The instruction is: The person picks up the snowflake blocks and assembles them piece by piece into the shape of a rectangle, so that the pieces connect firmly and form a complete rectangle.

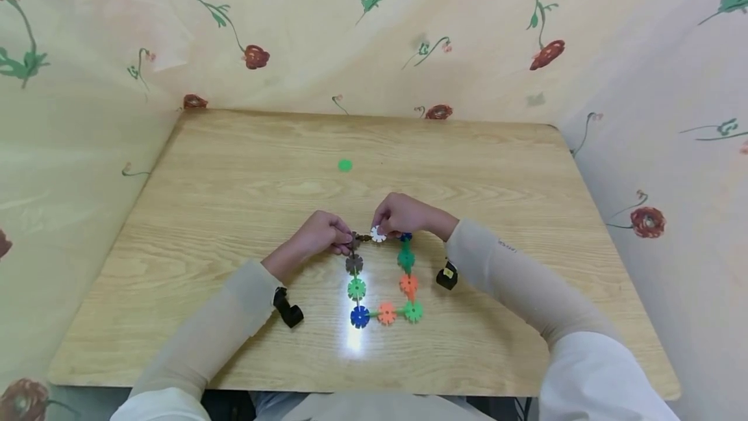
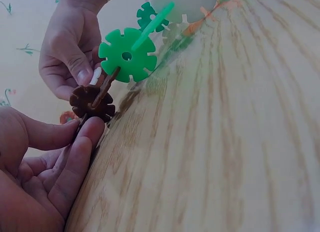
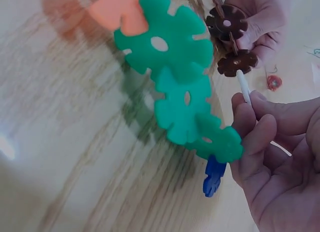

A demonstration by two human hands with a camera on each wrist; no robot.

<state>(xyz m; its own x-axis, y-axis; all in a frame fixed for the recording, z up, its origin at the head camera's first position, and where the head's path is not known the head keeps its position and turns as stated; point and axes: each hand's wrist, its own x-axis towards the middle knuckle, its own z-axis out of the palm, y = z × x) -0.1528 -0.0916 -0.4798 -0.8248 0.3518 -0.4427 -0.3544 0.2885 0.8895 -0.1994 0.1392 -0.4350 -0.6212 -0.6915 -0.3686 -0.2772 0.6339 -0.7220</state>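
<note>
Notched plastic discs, slotted together edge to edge, form a roughly rectangular chain on the table. My left hand (image 1: 323, 234) pinches a brown notched disc (image 3: 227, 23) at the chain's far left corner. Another brown disc (image 3: 237, 63) projects from that corner toward the right hand. With thumb and fingers, my right hand (image 1: 407, 213) holds a white notched disc (image 1: 378, 234), its edge right at that brown disc in the right wrist view. Just right of the white disc, a blue disc (image 3: 214, 178) ends the green run, partly under the right hand in the head view.
Nearer me, the chain continues through a green disc (image 1: 356, 289), a blue corner disc (image 1: 360, 317) and an orange disc (image 1: 387, 313). A loose green disc (image 1: 345, 165) lies farther back. Black wrist devices (image 1: 289, 309) hang by both forearms. Flowered cloth surrounds the wooden table (image 1: 263, 167).
</note>
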